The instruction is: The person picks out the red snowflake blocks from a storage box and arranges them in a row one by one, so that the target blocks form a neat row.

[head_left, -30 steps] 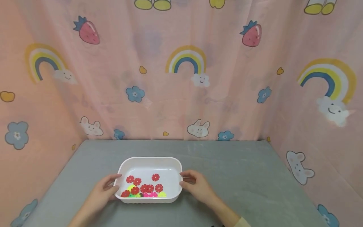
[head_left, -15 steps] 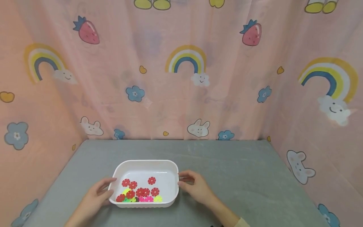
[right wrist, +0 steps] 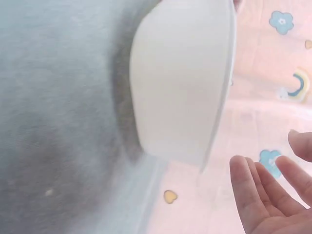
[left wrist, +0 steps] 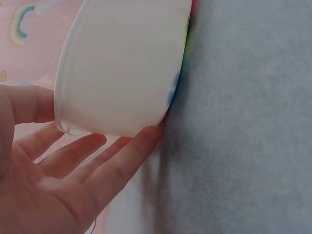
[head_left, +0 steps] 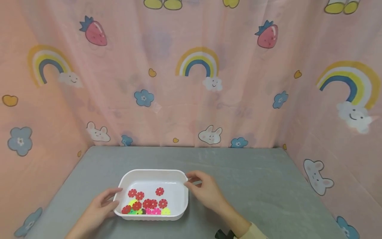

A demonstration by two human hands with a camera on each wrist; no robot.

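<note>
A white plastic tray [head_left: 176,199] rests on the table, slightly left of the middle. Inside lie several flat, notched plastic snowflake discs [head_left: 159,191], mostly red, with yellow, green and pink ones bunched along the near wall. My left hand [head_left: 95,208] holds the tray's left end. In the left wrist view its thumb hooks over the rim and the other fingers [left wrist: 122,168] lie against the outer wall. My right hand [head_left: 209,192] is beside the tray's right end. The right wrist view shows a gap between its loosely bent fingers [right wrist: 243,187] and the tray.
The grey table [head_left: 253,182] extends to the right of and behind the tray. A pink printed curtain [head_left: 167,122] borders the back and both sides. Near the right forearm, a small black object [head_left: 223,234] shows at the bottom edge.
The tray, with its discs, has slid left and toward me between both hands, then stopped. Lately my right hand has come off its right end and moved up a little; the left still holds.
</note>
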